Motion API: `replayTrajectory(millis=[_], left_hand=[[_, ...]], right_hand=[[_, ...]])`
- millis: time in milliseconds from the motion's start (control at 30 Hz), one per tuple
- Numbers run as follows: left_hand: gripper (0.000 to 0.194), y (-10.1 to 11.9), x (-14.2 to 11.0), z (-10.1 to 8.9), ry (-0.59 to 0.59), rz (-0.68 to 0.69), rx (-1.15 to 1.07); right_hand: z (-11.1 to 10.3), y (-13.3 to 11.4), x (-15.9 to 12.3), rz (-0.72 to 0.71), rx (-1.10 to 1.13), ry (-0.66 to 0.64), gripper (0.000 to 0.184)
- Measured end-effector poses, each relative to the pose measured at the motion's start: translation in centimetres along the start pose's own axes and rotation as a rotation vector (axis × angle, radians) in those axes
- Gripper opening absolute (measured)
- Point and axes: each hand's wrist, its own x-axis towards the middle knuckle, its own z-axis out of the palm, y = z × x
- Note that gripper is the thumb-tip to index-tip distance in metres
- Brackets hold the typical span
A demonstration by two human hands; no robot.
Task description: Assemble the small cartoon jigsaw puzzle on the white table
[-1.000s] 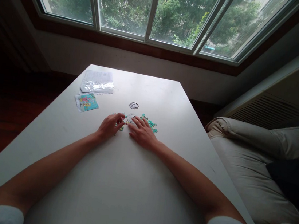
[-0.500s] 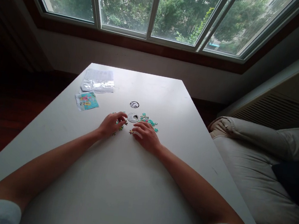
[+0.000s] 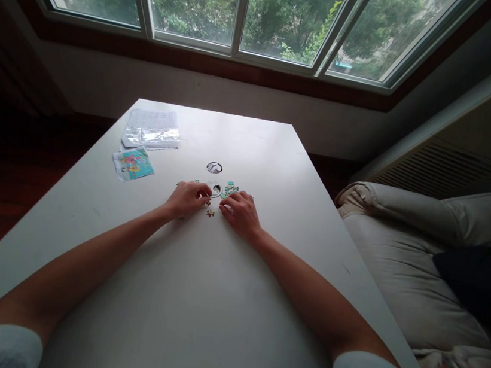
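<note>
My left hand (image 3: 188,199) is closed, with thumb and fingertips pinched on a small jigsaw piece (image 3: 208,202). Between the hands, a loose cluster of joined-looking jigsaw pieces (image 3: 210,212) lies on the table, just below my left fingertips. My right hand (image 3: 242,214) rests beside it, its fingers bent and slightly apart with nothing visible in them. Colourful jigsaw pieces (image 3: 229,190) are heaped beyond my right hand, which partly covers them. More pieces show behind my left hand, mostly hidden. A round, pale ring-like object (image 3: 215,190) lies between the two groups.
Farther back on the white table (image 3: 194,298) lies a dark-rimmed disc (image 3: 214,168). At the left are a colourful picture sheet (image 3: 133,164) and a clear plastic bag (image 3: 152,129) with papers. A beige sofa (image 3: 403,253) stands right of the table, and a window is ahead.
My right hand has drawn back from the jigsaw piece near its fingertips, which now lies between the hands. My left hand has moved closer to that piece. The view has shifted slightly.
</note>
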Motion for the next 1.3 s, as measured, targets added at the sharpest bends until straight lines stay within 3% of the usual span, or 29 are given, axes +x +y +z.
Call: replayTrajectory(millis=[200,567,1300], left_hand=[[0.014,0.5,-0.7,0.6,0.053,-0.041,0.003],[0.016,0.2,-1.4,0.7,0.021,-0.041,-0.080],[0.012,0.9,-2.0,1.4,0.065,0.054,0.157]], right_hand=[[-0.1,0.1,0.0,0.002,0.011,-0.025,0.014],[-0.5,-0.6,-0.2,-0.009,-0.013,-0.095,0.024],[-0.1,-1.4,-0.4,0.047,-0.019,-0.082,0.022]])
